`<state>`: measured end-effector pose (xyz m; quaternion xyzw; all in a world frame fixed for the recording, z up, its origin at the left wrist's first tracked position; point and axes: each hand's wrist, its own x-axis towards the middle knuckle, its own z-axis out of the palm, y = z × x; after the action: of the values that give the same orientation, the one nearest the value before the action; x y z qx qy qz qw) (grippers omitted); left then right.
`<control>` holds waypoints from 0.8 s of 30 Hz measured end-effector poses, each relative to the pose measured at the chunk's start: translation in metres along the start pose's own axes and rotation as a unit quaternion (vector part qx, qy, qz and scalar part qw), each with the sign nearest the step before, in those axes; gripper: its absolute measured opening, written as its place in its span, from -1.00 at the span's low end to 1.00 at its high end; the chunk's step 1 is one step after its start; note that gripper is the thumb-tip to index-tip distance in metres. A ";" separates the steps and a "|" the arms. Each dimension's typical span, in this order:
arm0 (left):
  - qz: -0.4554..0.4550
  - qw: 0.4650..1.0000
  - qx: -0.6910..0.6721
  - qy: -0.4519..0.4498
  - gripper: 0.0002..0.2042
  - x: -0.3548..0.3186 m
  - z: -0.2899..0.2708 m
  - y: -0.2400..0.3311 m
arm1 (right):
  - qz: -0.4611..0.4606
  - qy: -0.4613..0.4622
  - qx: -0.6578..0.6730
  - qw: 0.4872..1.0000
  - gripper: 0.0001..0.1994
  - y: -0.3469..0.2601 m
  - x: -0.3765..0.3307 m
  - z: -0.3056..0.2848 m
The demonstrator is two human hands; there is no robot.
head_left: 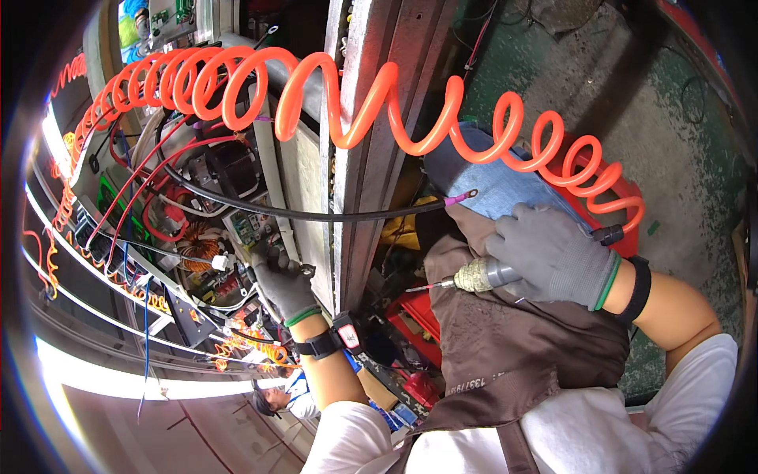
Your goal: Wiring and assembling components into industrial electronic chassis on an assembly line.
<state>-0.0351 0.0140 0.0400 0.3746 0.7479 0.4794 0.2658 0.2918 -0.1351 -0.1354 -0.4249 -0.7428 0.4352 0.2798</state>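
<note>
My right hand [553, 257], in a grey glove with a green cuff, is wrapped round an air screwdriver [478, 275] with a mottled, pale front end. Its thin bit [420, 287] points left, over my lap. My left hand [283, 283], gloved the same way, is at the edge of the opened electronic unit [237, 170]. Its fingers are curled together; what they pinch, if anything, is hidden. A small dark metal piece [307, 270] shows beside that hand. A white connector [219, 262] on a dark wire hangs near the fingertips.
A coiled orange air hose [426, 142] stretches across the top to a black fitting [608, 235] by my right hand. A black cable [332, 216] with a purple-sleeved ring lug crosses the metal frame [359, 158]. Red bins [418, 316] stand below. Another person [284, 397] is in the background.
</note>
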 end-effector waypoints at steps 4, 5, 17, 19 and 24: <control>0.025 0.988 0.123 0.086 -0.69 -0.025 0.026 -0.011 | -0.014 0.009 -0.019 1.000 -0.14 0.007 -0.003 0.010; 0.042 0.984 0.145 0.092 -0.66 -0.025 0.026 -0.011 | -0.006 0.016 -0.001 1.000 -0.39 0.006 -0.003 0.010; 0.000 0.974 0.197 0.111 -0.72 0.004 0.037 -0.019 | 0.005 0.037 0.042 0.998 -0.62 0.013 -0.003 -0.001; 0.085 0.965 0.233 0.081 -0.72 0.011 0.032 -0.024 | 0.010 0.047 0.051 0.998 -0.72 0.015 -0.004 -0.003; 0.157 0.923 0.340 0.091 -0.71 0.052 0.013 -0.025 | 0.001 0.074 0.012 0.997 -0.71 0.018 -0.006 0.001</control>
<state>-0.0630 0.0563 0.0095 0.5095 0.8186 0.2641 -0.0250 0.3001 -0.1360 -0.1519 -0.4537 -0.7141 0.4116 0.3388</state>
